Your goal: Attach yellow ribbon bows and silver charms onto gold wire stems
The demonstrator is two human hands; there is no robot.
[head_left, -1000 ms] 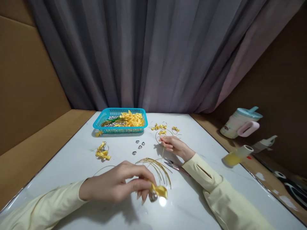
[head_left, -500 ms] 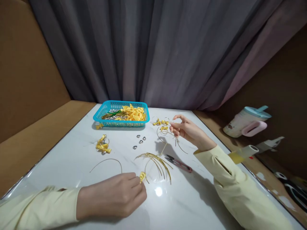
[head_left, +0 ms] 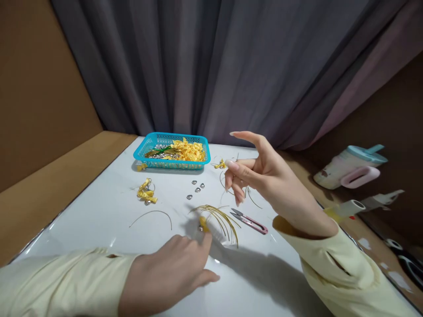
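My left hand (head_left: 175, 268) is low over the white table, thumb and index finger apart, the index fingertip at a yellow ribbon piece (head_left: 204, 223) with a silver bead beside it. My right hand (head_left: 264, 176) is raised right of centre, index finger and thumb spread, with nothing visible between them. Below it lie small snips (head_left: 249, 221) with pink handles. A fan of gold wires (head_left: 218, 215) rests between the hands. One curved wire (head_left: 152, 211) lies above my left hand. Several silver heart-shaped beads (head_left: 197, 189) sit mid-table.
A blue basket (head_left: 172, 165) of yellow ribbon pieces and beads stands at the back. A yellow ribbon cluster (head_left: 146, 193) lies at left, another piece (head_left: 220, 164) behind my right hand. At right are a cup (head_left: 346, 167), a glue bottle (head_left: 346, 209) and black-handled scissors (head_left: 410, 268).
My right hand has come nearer and its fingers have spread. My left thumb and index finger have parted, and the ribbon piece now lies past the index fingertip. The view has shifted slightly.
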